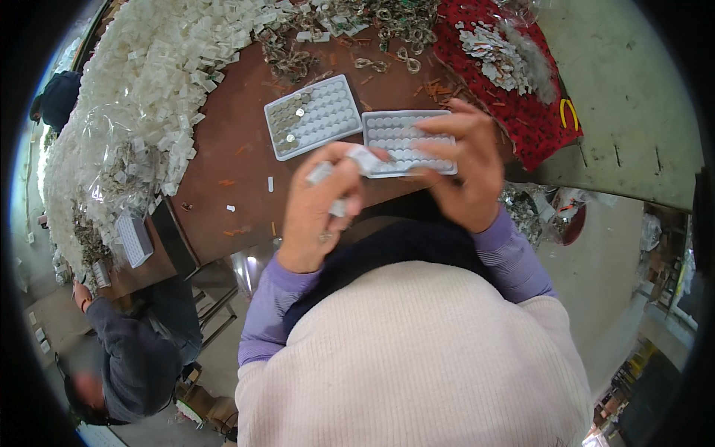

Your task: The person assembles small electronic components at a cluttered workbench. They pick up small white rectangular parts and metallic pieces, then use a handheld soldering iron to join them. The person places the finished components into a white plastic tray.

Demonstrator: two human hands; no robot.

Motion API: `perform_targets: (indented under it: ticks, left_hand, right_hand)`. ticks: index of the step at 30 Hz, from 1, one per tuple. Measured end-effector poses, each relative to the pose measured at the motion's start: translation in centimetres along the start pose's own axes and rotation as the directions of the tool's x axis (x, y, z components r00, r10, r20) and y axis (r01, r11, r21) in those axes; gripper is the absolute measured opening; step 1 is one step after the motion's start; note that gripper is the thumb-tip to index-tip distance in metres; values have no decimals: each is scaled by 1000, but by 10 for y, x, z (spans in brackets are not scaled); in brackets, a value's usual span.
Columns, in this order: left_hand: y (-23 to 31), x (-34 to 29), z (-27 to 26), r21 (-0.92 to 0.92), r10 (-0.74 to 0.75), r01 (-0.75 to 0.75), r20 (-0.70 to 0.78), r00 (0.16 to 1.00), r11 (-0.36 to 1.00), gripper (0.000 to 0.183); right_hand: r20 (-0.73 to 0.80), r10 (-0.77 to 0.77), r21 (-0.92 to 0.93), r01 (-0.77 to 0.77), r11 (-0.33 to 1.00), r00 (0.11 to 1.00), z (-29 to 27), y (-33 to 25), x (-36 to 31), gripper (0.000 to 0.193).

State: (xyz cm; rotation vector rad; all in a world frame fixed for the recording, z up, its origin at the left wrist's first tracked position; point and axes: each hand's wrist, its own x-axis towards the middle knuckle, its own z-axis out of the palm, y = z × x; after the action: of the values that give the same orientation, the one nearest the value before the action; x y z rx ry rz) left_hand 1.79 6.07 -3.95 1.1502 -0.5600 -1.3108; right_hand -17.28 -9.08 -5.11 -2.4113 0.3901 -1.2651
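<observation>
My left hand is closed around several small white plastic pieces, which stick out between the fingers near the front edge of the table. Over the right-hand white tray is my right hand, slightly blurred, its thumb and fingers apart and nothing visible between them. That tray has rows of round cups, partly hidden by the hand. Beside it to the left, tilted a little, lies another white cup tray. Small greyish bundles and a few white discs sit in its left part.
A large heap of white plastic pieces covers the table's left side. Bundled wires lie at the back. A red patterned cloth holds white scraps and yellow-handled pliers. Another person is at lower left.
</observation>
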Motion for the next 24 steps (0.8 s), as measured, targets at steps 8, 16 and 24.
perform_targets:
  ticks: [8, 16, 24]
  left_hand:
    - [3, 3, -20, -53, 130, -143, -205, 970, 988, 32]
    - [1, 3, -25, -125, -20, 9, -91, 996, 992, 36]
    - [-3, 16, 9, 127, 73, -62, -82, 994, 990, 34]
  right_hand:
    - [189, 186, -231, -140, 963, 964, 17, 28, -7, 13]
    - [241, 173, -316, -91, 944, 955, 30, 41, -3, 10]
    - [202, 489, 330, -529, 782, 849, 22, 22, -5, 3]
